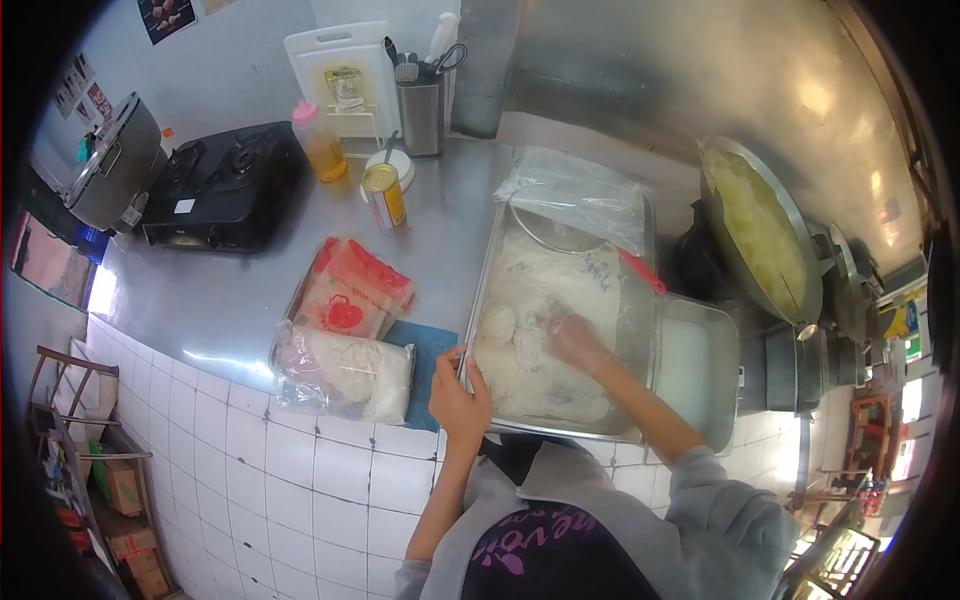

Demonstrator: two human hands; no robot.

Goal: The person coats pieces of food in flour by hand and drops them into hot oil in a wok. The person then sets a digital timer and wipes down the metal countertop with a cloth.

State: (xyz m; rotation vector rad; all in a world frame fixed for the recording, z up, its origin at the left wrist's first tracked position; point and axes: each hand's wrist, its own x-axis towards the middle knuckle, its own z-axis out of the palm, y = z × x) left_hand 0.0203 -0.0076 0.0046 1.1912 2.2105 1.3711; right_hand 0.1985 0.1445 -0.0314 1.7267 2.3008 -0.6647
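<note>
A rectangular metal tray (pixel 484 290) of white flour (pixel 565 275) lies in front of me. My left hand (pixel 461 398) grips its left rim, thumb and fingers on either side of the edge. Down in the flour is my right hand (pixel 580 342), coated white, its fingers smeared by motion. Flour-covered pieces (pixel 497 325) lie just left of that hand; whether it holds one cannot be made out. A strainer with a red handle (pixel 641 271) and a clear plastic bag (pixel 580 195) rest across the tray's far end.
Right of the tray sits a container of cloudy liquid (pixel 695 350), with a large wok (pixel 760 230) beyond it. To the left are a bag of flour (pixel 345 370), a red-printed bag (pixel 355 290), a can (pixel 384 195), an oil bottle (pixel 320 145) and a black stove (pixel 225 185).
</note>
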